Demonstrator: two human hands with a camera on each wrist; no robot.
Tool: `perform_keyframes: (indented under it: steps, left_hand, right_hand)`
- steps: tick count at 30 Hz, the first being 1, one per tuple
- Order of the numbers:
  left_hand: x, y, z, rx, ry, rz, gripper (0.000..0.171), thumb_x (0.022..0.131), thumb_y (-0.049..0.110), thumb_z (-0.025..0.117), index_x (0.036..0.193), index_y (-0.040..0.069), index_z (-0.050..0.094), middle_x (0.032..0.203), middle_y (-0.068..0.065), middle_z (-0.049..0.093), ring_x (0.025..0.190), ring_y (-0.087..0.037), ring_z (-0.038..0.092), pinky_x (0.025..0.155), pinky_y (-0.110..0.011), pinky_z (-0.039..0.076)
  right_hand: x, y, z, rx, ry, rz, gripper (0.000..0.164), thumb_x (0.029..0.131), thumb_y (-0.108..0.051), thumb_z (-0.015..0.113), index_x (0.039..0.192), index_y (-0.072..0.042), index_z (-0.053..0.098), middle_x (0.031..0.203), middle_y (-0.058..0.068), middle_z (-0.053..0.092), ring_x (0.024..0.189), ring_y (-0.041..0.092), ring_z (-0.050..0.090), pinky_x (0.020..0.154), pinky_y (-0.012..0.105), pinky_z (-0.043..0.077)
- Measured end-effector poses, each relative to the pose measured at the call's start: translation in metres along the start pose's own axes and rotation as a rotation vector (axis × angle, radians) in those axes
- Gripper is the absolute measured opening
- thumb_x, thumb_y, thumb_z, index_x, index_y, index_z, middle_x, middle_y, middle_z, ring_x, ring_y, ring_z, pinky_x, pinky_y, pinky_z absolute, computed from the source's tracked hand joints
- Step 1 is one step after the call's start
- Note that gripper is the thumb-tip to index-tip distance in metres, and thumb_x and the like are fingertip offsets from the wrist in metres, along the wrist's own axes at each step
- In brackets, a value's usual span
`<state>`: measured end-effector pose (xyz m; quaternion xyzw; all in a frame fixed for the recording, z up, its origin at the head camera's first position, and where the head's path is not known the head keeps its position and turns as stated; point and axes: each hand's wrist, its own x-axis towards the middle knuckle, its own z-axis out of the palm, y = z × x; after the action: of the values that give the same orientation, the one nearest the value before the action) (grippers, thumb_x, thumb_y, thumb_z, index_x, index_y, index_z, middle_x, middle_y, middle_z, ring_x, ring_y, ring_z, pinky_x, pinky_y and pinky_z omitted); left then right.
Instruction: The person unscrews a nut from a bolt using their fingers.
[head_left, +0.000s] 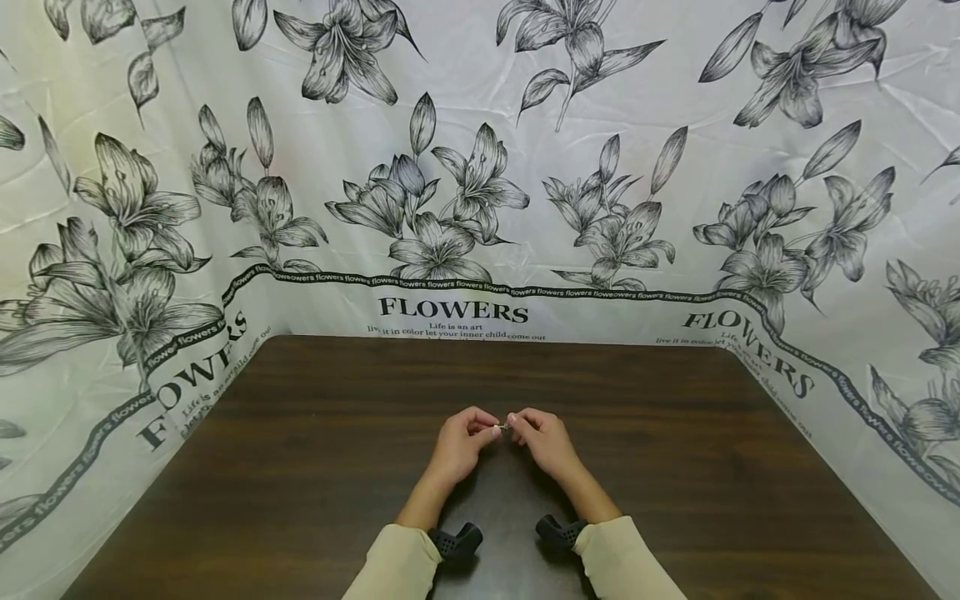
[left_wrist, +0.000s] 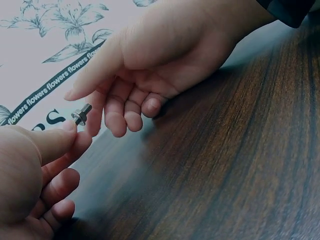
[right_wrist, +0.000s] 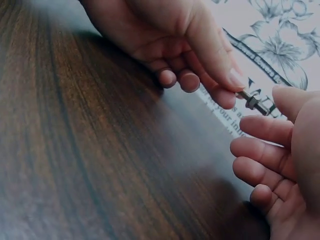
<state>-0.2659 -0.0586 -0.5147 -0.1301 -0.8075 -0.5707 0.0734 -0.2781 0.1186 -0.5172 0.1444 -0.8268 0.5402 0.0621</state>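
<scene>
Thumb and forefinger of my left hand [head_left: 457,446] pinch one end of a small metal bolt [right_wrist: 253,103], with a hex nut seated partway along its thread. Its threaded free end points toward my right hand [head_left: 549,443]. In the right wrist view, the right thumb and forefinger stand apart around that free end, with a gap visible. The other right fingers are loosely bent. Both hands are just above the table, close together. The end between the left fingertips is hidden.
A dark wood-grain table [head_left: 337,467] lies under the hands. White cloth [head_left: 600,208] with printed flowers and lettering hangs behind it and along both sides. Black wrist devices [head_left: 457,542] sit at both cuffs.
</scene>
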Motion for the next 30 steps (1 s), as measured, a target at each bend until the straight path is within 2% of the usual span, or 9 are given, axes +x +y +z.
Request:
perform_keyframes:
  steps: [5, 14, 19, 23, 30]
  left_hand:
    - [0.0015, 0.0009, 0.0001, 0.007, -0.011, -0.005, 0.008, 0.087, 0.011, 0.073, 0.093, 0.008, 0.069, 0.077, 0.001, 0.068, 0.068, -0.010, 0.056, 0.061, -0.027, 0.044]
    - [0.0019, -0.0017, 0.0008, 0.011, -0.013, -0.002, 0.008, 0.087, 0.011, 0.073, 0.093, 0.007, 0.069, 0.078, 0.001, 0.069, 0.070, -0.011, 0.057, 0.062, -0.028, 0.045]
    - [0.0012, -0.0019, -0.0004, 0.006, -0.008, -0.009, 0.007, 0.088, 0.010, 0.073, 0.093, 0.008, 0.069, 0.077, 0.001, 0.068, 0.070, -0.012, 0.057, 0.062, -0.029, 0.044]
    - [0.0007, -0.0025, -0.0005, 0.002, -0.014, -0.033, 0.007, 0.088, 0.011, 0.072, 0.093, 0.008, 0.069, 0.077, 0.002, 0.068, 0.069, -0.012, 0.057, 0.062, -0.029, 0.044]
    - [0.0026, 0.0005, -0.0011, -0.004, -0.013, -0.025, 0.007, 0.088, 0.010, 0.072, 0.094, 0.008, 0.069, 0.078, 0.002, 0.068, 0.072, -0.012, 0.059, 0.065, -0.030, 0.046]
  right_hand:
    - [0.0005, -0.0010, 0.0009, -0.075, 0.018, 0.009, 0.031, 0.098, -0.027, 0.060, 0.074, -0.008, 0.067, 0.067, -0.003, 0.060, 0.064, 0.014, 0.055, 0.062, 0.030, 0.045]
    - [0.0007, -0.0008, 0.0025, -0.088, -0.014, 0.006, 0.031, 0.099, -0.023, 0.058, 0.072, -0.009, 0.065, 0.068, -0.002, 0.060, 0.064, 0.013, 0.055, 0.061, 0.031, 0.045]
    - [0.0010, 0.0020, 0.0028, -0.083, -0.025, -0.073, 0.029, 0.098, -0.022, 0.058, 0.074, -0.009, 0.065, 0.067, -0.004, 0.060, 0.063, 0.012, 0.054, 0.058, 0.029, 0.044]
    - [0.0001, 0.0052, 0.0027, -0.037, -0.036, -0.115, 0.023, 0.097, -0.020, 0.061, 0.077, -0.008, 0.065, 0.068, -0.003, 0.060, 0.063, 0.011, 0.054, 0.058, 0.029, 0.044]
    - [0.0012, 0.0017, 0.0000, 0.098, -0.050, -0.039, 0.007, 0.092, -0.010, 0.067, 0.092, -0.004, 0.070, 0.074, 0.004, 0.062, 0.067, 0.014, 0.055, 0.063, 0.028, 0.048]
